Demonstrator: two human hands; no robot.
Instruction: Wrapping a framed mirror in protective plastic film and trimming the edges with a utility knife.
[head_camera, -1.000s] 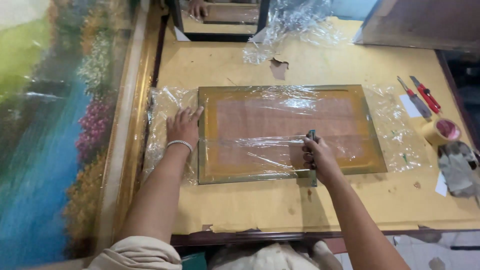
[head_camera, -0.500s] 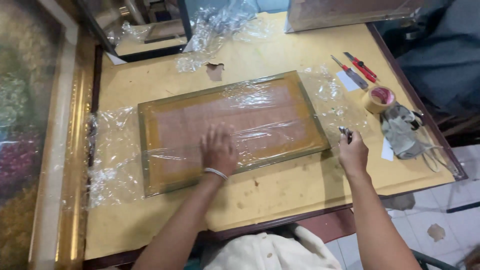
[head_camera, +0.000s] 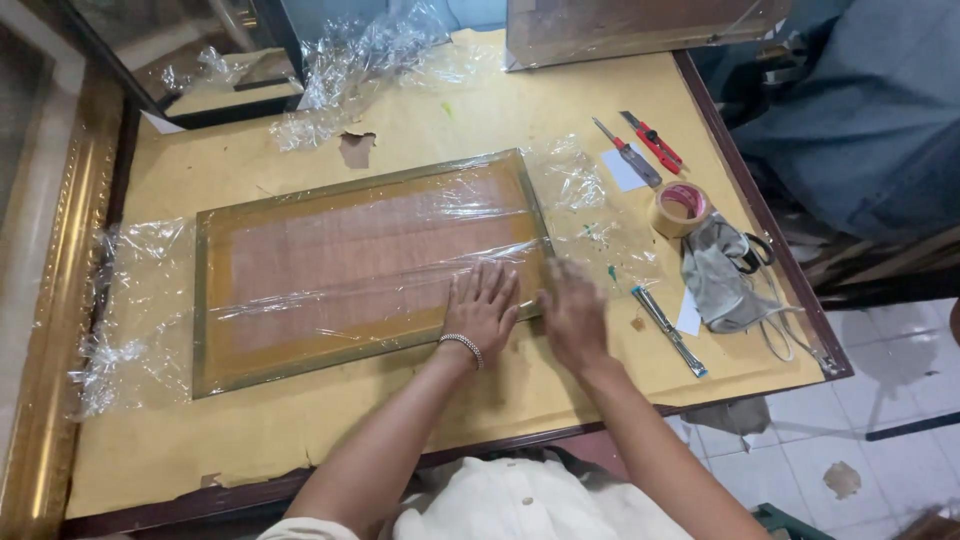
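The left hand (head_camera: 482, 312) lay flat, fingers spread, on the plastic-wrapped frame (head_camera: 365, 265) at mid-picture. The right hand (head_camera: 572, 315), open and blurred, pressed the frame's lower right corner, holding nothing.

Your right hand (head_camera: 572, 312) is smearing into motion blur, so you cannot make out its fingers or whether they are touching the plastic wrap (head_camera: 590, 215). Your left hand (head_camera: 482, 310) is covering part of the wrapped frame (head_camera: 350, 265) at its lower right corner. The picture's top edge is cutting off the large frame (head_camera: 640, 25) at the desk's (head_camera: 480, 110) far side, and the left edge is cropping the gilded frame (head_camera: 50, 330).
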